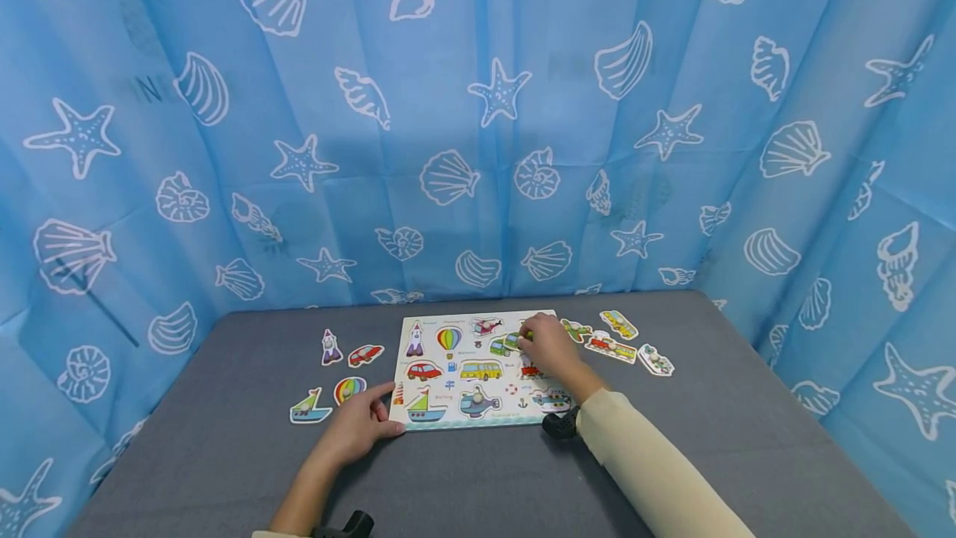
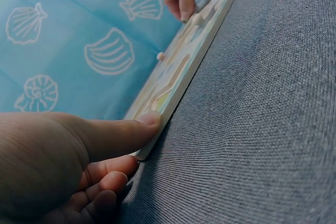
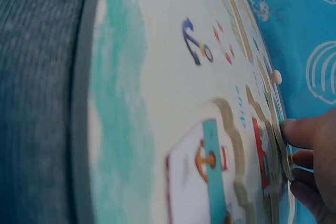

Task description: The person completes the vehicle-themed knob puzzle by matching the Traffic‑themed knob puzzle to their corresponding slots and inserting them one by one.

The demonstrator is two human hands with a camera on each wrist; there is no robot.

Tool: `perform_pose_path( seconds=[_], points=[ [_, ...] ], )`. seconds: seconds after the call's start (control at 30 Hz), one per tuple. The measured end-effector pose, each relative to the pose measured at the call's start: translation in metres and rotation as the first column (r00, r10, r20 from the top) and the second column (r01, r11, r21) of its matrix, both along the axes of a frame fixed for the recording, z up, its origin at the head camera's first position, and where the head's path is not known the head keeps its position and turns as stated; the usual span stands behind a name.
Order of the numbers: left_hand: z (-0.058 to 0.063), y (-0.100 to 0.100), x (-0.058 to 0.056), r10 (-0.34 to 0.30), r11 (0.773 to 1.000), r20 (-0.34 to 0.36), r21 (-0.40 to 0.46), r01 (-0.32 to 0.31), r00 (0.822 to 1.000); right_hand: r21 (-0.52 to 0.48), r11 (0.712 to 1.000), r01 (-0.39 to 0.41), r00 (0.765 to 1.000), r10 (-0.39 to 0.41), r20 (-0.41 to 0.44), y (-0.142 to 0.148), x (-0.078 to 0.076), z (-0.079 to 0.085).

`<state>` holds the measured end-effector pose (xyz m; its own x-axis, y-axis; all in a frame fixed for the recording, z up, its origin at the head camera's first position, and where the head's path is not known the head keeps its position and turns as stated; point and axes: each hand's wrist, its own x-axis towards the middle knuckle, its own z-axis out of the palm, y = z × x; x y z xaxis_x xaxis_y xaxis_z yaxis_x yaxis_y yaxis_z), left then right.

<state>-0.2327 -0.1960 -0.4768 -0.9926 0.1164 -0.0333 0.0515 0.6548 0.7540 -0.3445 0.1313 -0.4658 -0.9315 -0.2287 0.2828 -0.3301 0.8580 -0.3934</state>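
Note:
A wooden puzzle board [image 1: 441,384] with printed vehicle shapes lies on the table. At its lower left corner, my left hand [image 1: 357,422] grips the edge, thumb [image 2: 131,132] on top and the other fingers curled beside and under the rim. Over the upper right part of the board, my right hand [image 1: 551,349] pinches a green vehicle puzzle piece [image 1: 512,340]. That piece sits over or near a printed green vehicle; whether it is seated cannot be told, as the fingers hide part of it. A knobbed submarine piece [image 1: 478,402] lies in the board.
Left of the board lie loose pieces: a rocket [image 1: 331,347], a red car [image 1: 366,354], a balloon [image 1: 348,389] and a sailboat [image 1: 309,408]. To the right are a train [image 1: 611,346], a yellow vehicle [image 1: 619,324], a green plane [image 1: 576,330] and another piece [image 1: 656,360]. A blue curtain [image 1: 478,148] hangs behind.

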Motion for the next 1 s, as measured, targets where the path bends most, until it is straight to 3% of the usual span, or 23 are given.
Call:
perform_pose_path(
  seconds=[0.2, 0.6, 1.0],
  points=[
    [-0.001, 0.0, 0.0, -0.003, 1.0, -0.009, 0.001, 0.003, 1.0, 0.007, 1.0, 0.005, 1.0, -0.005, 0.03, -0.008, 0.0, 0.001],
    [0.0, 0.0, -0.001, 0.003, 1.0, 0.009, -0.002, -0.003, 1.0, -0.03, 0.995, -0.1, 0.995, 0.1, 0.001, -0.019, -0.001, -0.003],
    [0.004, 0.001, 0.001, 0.001, 1.0, 0.001, -0.002, -0.001, 1.0, -0.038, 0.997, -0.065, 0.998, 0.063, -0.03, -0.022, 0.002, -0.007]
  ],
)
